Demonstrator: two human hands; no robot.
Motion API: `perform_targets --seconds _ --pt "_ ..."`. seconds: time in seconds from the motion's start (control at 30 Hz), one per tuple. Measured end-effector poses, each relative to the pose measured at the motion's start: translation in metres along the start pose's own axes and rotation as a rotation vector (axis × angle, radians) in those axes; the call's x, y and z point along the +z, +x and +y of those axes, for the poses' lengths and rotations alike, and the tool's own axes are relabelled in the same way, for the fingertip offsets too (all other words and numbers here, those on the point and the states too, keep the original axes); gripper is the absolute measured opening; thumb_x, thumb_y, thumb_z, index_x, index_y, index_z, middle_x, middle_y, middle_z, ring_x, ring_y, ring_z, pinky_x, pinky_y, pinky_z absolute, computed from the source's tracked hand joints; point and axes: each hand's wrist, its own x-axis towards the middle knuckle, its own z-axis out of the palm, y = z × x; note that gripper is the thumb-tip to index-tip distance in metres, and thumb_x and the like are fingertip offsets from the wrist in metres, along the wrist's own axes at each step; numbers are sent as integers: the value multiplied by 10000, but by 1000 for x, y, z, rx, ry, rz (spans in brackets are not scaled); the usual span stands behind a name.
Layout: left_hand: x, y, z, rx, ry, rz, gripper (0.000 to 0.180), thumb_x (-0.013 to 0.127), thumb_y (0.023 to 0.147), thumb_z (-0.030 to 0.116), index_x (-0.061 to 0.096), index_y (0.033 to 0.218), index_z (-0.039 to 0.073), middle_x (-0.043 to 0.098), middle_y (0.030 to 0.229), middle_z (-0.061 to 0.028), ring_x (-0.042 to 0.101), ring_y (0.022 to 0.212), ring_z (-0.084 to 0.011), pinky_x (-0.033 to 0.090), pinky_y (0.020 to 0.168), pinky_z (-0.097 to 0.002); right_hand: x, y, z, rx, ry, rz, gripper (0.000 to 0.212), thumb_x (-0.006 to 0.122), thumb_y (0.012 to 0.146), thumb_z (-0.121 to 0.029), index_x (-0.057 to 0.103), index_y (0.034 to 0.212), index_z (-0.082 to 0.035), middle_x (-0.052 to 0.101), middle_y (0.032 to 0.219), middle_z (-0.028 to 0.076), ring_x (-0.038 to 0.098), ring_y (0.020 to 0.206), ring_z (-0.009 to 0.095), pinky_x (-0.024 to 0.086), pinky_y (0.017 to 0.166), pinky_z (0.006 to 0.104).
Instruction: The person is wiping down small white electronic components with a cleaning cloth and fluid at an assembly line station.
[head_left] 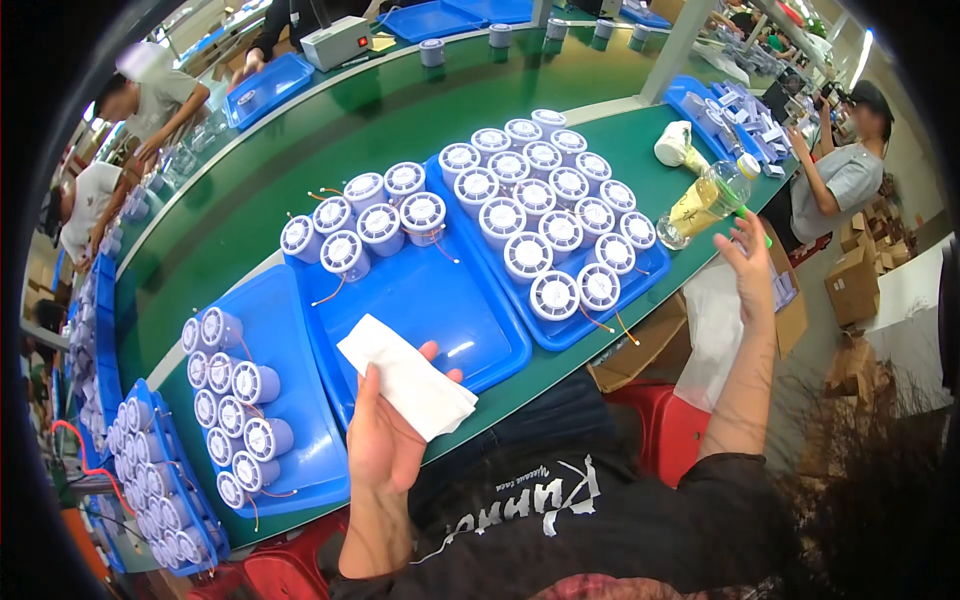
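Note:
My left hand [388,440] is closed around a folded white cloth or paper wipe [405,375], with the thumb on its near side. The wipe is above the front of the middle blue tray [455,310]. At the right, my right hand [752,270] is raised with its fingers apart and nothing visible in it. A clear plastic bottle [700,208] with a yellow label lies tilted just beyond those fingers. Something bright green [740,212] shows between the bottle and the fingertips; its kind is unclear. White, round fan-topped units [380,225] with thin wires stand at the middle tray's far end.
More such units fill the right blue tray [655,268] and part of the left blue tray [305,400]. A white wrapped object [678,145] lies beyond the bottle. A green conveyor belt [290,130] curves behind. A metal post [678,50] rises at the back right; people work around.

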Motion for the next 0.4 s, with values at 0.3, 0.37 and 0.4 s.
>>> perform_targets --seconds 0.3,0.37,0.4 --pt "3 -5 2 51 89 -29 507 363 1031 361 256 1463 118 438 1410 -225 549 1166 -455 471 980 -535 53 27 14 -48 211 -100 739 789 797 -170 391 1407 -46 575 1245 86 560 1131 201 414 987 313" --pt "1 -7 4 88 134 -41 521 370 1028 362 230 1475 133 429 1418 -225 548 1170 -452 468 985 -530 54 23 -9 -103 127 -189 688 767 817 -142 404 1391 -39 584 1233 88 567 1120 201 424 981 314" --pt "0 -7 4 103 139 -42 529 372 1027 363 216 1481 140 427 1419 -226 547 1172 -451 466 987 -529 60 24 -9 -103 125 -211 688 767 817 -142 404 1391 -39 584 1233 88 567 1120 201 424 981 314"
